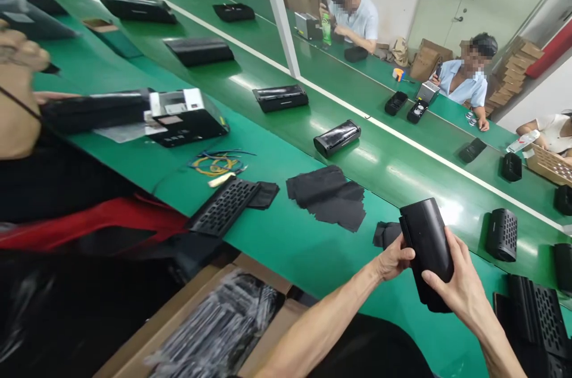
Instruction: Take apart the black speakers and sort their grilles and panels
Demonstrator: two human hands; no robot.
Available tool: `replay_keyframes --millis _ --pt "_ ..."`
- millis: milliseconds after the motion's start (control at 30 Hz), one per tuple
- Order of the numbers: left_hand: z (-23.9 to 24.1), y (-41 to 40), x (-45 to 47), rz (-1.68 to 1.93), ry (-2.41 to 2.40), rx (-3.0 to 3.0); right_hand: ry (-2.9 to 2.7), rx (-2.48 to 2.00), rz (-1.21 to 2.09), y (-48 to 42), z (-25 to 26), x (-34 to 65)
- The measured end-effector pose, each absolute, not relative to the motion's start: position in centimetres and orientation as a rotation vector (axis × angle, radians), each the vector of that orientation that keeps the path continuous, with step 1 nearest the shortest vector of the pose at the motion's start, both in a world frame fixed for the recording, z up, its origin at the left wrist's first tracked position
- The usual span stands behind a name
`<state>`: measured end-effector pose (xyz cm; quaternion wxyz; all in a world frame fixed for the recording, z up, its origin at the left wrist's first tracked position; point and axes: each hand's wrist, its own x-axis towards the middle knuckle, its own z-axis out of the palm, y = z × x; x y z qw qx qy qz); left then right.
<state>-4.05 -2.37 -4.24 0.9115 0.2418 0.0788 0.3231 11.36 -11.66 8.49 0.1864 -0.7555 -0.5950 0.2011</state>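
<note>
Between my two hands is a black plastic casing (429,241), held tilted above the green bench. My left hand (395,259) grips its left edge, thumb on the near side. Wrapped around its right side is my right hand (458,270), with the thumb across the front. Some dark sheets (385,235) lie just behind my left hand. A larger spread of black sheets (328,193) rests farther left on the bench. To the right of my right hand stand several stacked black perforated panels (545,318).
A green conveyor belt (268,121) carries several black casings past the bench. Left are a perforated panel (226,205), coiled wires (214,163) and a black-and-white box (187,115) beside a co-worker's arm (18,92). A carton (179,312) of wrapped parts sits below. Other people work across the belt.
</note>
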Motion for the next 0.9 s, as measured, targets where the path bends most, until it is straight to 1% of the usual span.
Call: replay_keyframes --millis 267,567,900 --pt "-5.0 -3.0 -4.3 0.649 0.217 0.519 -1.690 -2.180 0.620 -12.0 8.5 11.0" --pt "-4.2 -2.9 -3.9 0.660 0.234 0.541 -1.621 -2.144 0.550 -12.4 9.1 10.9" --pt "-4.6 -2.4 -4.1 0.636 0.154 0.517 -1.605 -2.134 0.530 -12.5 9.6 11.2"
